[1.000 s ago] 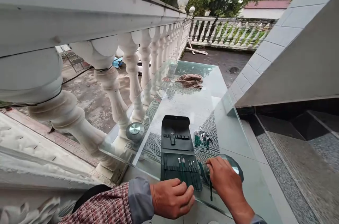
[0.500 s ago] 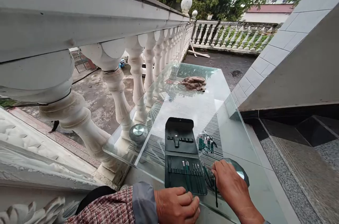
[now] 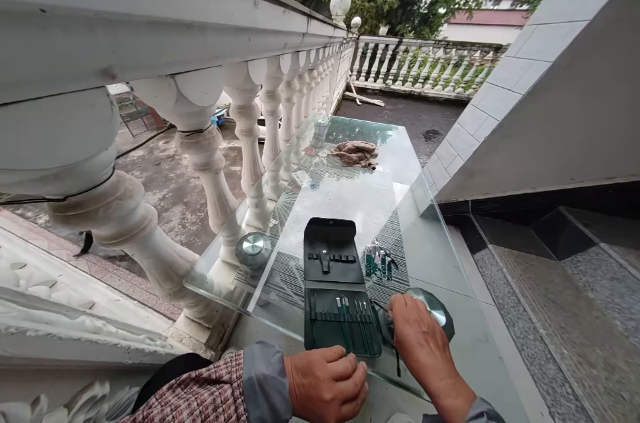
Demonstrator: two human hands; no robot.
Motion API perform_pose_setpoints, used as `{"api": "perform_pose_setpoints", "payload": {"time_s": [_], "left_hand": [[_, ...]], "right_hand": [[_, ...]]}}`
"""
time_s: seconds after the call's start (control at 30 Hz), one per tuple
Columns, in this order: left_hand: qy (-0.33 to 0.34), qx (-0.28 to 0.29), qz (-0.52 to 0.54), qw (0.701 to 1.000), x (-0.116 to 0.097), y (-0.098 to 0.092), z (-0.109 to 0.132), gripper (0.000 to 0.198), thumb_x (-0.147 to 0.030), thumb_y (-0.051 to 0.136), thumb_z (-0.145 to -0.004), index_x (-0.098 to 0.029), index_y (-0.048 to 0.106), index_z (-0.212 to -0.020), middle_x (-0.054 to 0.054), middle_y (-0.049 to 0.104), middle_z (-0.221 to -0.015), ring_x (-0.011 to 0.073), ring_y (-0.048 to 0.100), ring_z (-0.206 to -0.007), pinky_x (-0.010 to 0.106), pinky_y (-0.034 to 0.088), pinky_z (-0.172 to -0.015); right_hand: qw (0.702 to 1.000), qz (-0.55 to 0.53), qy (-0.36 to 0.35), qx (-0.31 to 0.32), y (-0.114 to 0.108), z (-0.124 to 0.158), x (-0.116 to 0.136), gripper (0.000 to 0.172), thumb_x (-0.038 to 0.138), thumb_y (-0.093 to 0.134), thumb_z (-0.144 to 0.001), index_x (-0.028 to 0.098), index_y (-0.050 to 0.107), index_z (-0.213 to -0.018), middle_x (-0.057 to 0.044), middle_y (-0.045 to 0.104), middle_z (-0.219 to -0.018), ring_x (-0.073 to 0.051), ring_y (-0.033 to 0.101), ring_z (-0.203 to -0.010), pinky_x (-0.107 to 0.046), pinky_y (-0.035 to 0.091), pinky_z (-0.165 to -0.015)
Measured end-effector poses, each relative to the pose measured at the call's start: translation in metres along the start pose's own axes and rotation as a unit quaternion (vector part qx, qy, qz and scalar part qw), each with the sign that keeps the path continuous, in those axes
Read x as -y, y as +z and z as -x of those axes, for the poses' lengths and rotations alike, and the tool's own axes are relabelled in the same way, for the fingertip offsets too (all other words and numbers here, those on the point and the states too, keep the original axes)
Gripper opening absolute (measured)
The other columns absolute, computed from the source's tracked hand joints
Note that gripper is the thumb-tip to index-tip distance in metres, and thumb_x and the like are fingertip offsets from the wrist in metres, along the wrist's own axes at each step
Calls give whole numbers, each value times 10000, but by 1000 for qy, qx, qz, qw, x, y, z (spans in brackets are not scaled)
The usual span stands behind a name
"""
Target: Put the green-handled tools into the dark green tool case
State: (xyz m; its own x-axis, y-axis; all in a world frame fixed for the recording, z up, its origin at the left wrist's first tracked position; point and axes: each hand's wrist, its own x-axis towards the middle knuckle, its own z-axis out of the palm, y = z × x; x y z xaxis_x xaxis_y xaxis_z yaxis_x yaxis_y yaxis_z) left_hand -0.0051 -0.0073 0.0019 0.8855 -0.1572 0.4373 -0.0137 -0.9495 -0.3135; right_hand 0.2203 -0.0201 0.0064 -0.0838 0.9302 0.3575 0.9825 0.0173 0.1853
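Open case (image 3: pixel 334 276) lies flat at the near end of the glass table (image 3: pixel 435 250). The left hand (image 3: pixel 327 384) is at its 6 o'clock with fingers curled and tips on the case rim, can't tell if it grips. Right hand (image 3: pixel 423 343) at the case's 4 o'clock, apart from the left, pinches a thin dark tool (image 3: pixel 397 364) and partly covers a metal disc (image 3: pixel 440 313). Loose clippers (image 3: pixel 379 262) at the case's 2 o'clock, second disc (image 3: pixel 253 246) at 10, cloth (image 3: pixel 356 153) far out at 12.
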Motion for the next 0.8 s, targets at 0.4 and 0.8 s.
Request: {"api": "perform_pose_setpoints", "payload": {"time_s": [0.4,0.8], "left_hand": [[7,-8,5,1000,1,0,0,237,-217,462,-889,-109,632,-1014,139,611,-1092,208,579,-942,340,492,-794],[8,-67,40,997,4,-5,-3,166,-178,509,-841,-89,631,-911,91,614,-882,182,586,-785,300,468,-647]], "right_hand": [[959,-267,91,-24,4,2,-6,156,193,394,-867,191,520,-959,-64,601,-866,-205,534,-825,-323,407,-715],[658,-681,203,249,-37,5,25,250,431,517,-789,229,428,-905,46,418,-713,-112,503,-594,-220,405,-453]]}}
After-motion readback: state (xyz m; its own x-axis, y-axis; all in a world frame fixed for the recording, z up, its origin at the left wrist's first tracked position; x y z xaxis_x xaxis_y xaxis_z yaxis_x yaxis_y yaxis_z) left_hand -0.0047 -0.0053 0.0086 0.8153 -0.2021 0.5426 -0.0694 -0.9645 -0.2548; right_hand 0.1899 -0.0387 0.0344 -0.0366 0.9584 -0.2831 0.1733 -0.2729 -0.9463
